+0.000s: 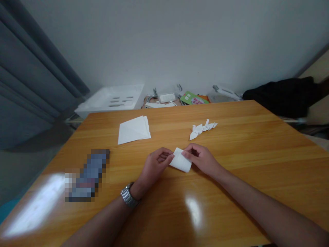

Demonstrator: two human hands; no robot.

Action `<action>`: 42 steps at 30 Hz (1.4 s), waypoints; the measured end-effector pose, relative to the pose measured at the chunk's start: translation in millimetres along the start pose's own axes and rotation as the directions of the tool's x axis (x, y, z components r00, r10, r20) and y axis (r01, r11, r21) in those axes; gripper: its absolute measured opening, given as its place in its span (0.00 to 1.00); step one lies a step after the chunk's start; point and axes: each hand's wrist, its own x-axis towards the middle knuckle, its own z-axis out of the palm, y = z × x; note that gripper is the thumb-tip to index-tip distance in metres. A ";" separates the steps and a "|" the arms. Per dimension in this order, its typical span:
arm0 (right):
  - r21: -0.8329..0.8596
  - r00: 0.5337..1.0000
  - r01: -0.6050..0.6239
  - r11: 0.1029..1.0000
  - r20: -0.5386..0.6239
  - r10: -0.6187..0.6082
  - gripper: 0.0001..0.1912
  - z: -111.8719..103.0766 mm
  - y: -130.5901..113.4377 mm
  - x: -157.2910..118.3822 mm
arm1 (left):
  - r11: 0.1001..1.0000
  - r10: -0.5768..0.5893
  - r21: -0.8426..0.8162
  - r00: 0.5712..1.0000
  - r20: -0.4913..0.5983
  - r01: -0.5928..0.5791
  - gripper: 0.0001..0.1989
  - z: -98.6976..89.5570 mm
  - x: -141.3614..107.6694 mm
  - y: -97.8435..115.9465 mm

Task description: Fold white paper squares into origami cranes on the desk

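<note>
A small folded piece of white paper [182,162] is held just over the wooden table, between my two hands. My left hand [159,162], with a metal watch [129,195] on its wrist, pinches the paper's left corner between thumb and fingers. On the opposite side, my right hand [200,157] grips the upper right edge, its thumb lying on top of the paper. Beyond my right hand stand folded white paper figures [203,128] with upright necks and pointed tails. A stack of white paper sheets [134,130] lies farther back on the left.
The wooden table [164,212] spans the view. A pixelated dark flat object [89,176] lies at its left. Behind the far edge are a white plastic tray [113,96], a green packet [192,98] and black cloth [280,96]. A grey curtain [33,61] hangs at left.
</note>
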 end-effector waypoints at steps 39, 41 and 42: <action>0.227 0.989 -0.022 0.974 -0.134 0.054 0.15 5.9 -6.8 -3.9 | 0.984 -0.048 -0.166 0.995 0.089 0.062 0.16 4.9 -5.7 7.2; 0.235 0.989 -0.011 0.972 -0.140 0.046 0.15 6.0 -7.4 -4.0 | 0.981 -0.047 -0.182 0.996 0.078 0.061 0.16 6.3 -6.8 8.2; 0.234 0.989 -0.008 0.972 -0.141 0.042 0.15 6.2 -7.7 -4.0 | 0.981 -0.050 -0.182 0.997 0.064 0.061 0.16 6.8 -7.2 8.4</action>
